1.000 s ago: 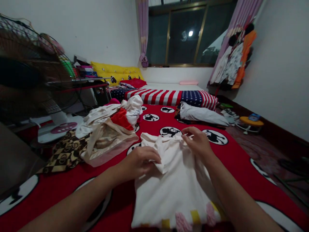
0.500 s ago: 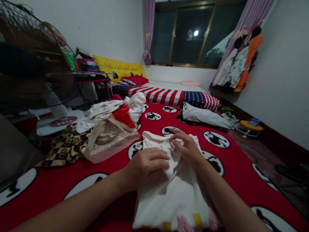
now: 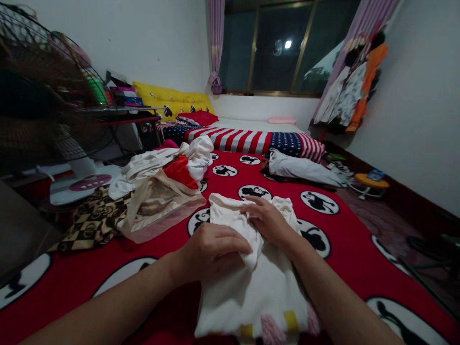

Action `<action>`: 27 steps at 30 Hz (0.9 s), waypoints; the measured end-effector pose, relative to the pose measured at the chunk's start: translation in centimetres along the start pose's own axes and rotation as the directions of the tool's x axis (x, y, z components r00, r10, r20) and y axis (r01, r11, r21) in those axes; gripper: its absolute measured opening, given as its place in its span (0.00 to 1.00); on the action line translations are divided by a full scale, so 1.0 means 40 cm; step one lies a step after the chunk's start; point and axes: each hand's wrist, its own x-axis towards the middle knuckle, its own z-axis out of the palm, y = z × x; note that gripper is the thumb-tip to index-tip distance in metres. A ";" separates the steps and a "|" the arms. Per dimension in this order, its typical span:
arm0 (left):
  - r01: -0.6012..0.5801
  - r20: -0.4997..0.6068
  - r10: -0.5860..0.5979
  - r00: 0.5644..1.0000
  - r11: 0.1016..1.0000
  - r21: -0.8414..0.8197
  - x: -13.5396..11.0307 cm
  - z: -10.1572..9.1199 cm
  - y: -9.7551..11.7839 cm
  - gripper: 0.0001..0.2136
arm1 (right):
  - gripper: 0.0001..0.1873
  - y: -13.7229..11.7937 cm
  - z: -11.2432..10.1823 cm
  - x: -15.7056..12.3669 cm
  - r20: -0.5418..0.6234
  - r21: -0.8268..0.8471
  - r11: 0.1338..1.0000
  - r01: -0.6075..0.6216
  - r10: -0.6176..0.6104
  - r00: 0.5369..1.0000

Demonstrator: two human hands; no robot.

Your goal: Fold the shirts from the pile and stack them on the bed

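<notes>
A white top [image 3: 258, 287], partly folded, lies in front of me on the red blanket, with yellow patches and pink tufts along its near edge. My left hand [image 3: 219, 247] is at its left side, the fingers bent together over a fold of the cloth; the thumb is mostly hidden beneath. Higher up, near the neckline, my right hand [image 3: 269, 218] rests on the fabric with its fingers stretched and slightly apart. To the left is a loose heap of white clothes [image 3: 147, 167], with a red piece [image 3: 181, 171] and a sheer beige garment [image 3: 161, 211].
Dark monkey prints in white ovals cover the red blanket [image 3: 345, 258]. A brown checked cloth [image 3: 91, 220] lies beside the heap, near a standing fan [image 3: 84, 167]. Folded grey clothing [image 3: 302, 168] is at the far right. Beyond stand a bed [image 3: 237, 141] and a yellow stool [image 3: 372, 180].
My right hand has slid slightly left and down across the top, fingers still stretched. My left hand keeps nearly the same place on the fold. The whole view has shifted a little.
</notes>
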 end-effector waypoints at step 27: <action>0.613 -0.225 -0.955 0.195 0.298 -0.732 -0.006 -0.009 -0.197 0.28 | 0.13 0.110 -0.162 -0.027 -0.209 -0.187 0.773 -0.607 0.572 0.793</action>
